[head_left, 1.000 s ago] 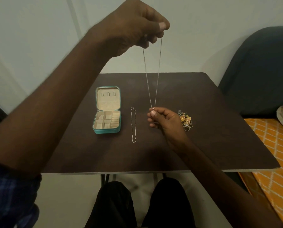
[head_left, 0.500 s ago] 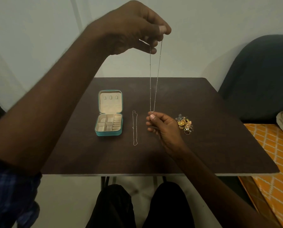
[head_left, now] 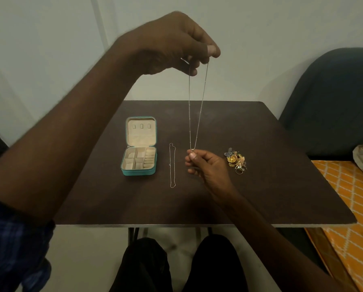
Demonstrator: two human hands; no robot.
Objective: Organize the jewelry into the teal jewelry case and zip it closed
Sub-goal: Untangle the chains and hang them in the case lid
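- Progress looks slight: teal jewelry case (head_left: 138, 146) lies open, compartments seemingly bare, to the left of the right hand (head_left: 205, 165).
- Left hand (head_left: 172, 43) pinches a necklace (head_left: 194, 106) aloft; the right hand pinches its bottom.
- Second chain (head_left: 172, 165) and trinket pile (head_left: 236, 160) wait on the table (head_left: 281, 186).
- Clasp, zipper unreadable.

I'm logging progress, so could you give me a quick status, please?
Left hand and right hand pinch beaded chain taut. Teal case open, empty. Second chain lies between.

A dark brown table (head_left: 260, 186) — beside it a dark chair (head_left: 334, 98) and an orange patterned cloth (head_left: 349, 207).
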